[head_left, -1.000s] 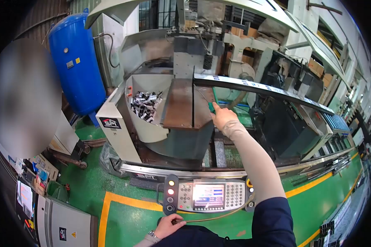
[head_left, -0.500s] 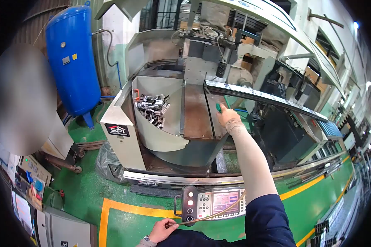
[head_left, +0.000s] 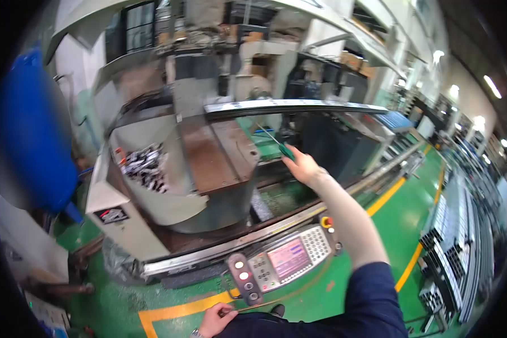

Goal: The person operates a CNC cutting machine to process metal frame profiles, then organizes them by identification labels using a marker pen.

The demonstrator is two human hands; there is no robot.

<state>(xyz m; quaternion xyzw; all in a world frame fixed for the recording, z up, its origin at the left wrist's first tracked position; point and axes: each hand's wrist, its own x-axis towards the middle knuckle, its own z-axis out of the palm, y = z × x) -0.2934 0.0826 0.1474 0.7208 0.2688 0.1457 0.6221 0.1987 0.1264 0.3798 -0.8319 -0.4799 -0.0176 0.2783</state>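
Note:
My right hand [head_left: 302,165] is closed around the green handle of an air gun [head_left: 287,151], whose thin metal nozzle points up and left toward the machine table [head_left: 211,152]. Down at the bottom, my left hand [head_left: 217,319] pinches a thin yellowish hose [head_left: 265,304] in front of my body. A long profile bar [head_left: 298,106] lies across the machine, beyond my right hand. The control panel [head_left: 290,259], with a lit screen, stands between my two hands.
A bin [head_left: 180,194] of metal offcuts [head_left: 146,166] is at the left of the machine. The blue tank [head_left: 36,129] stands further left. Stacked metal profiles [head_left: 456,242] lie at the right, beyond a yellow floor line [head_left: 414,265].
The view has swung to the right and is blurred. My right hand has moved away from the machine table's edge, and the nozzle now shows. My left hand keeps its hold on the hose.

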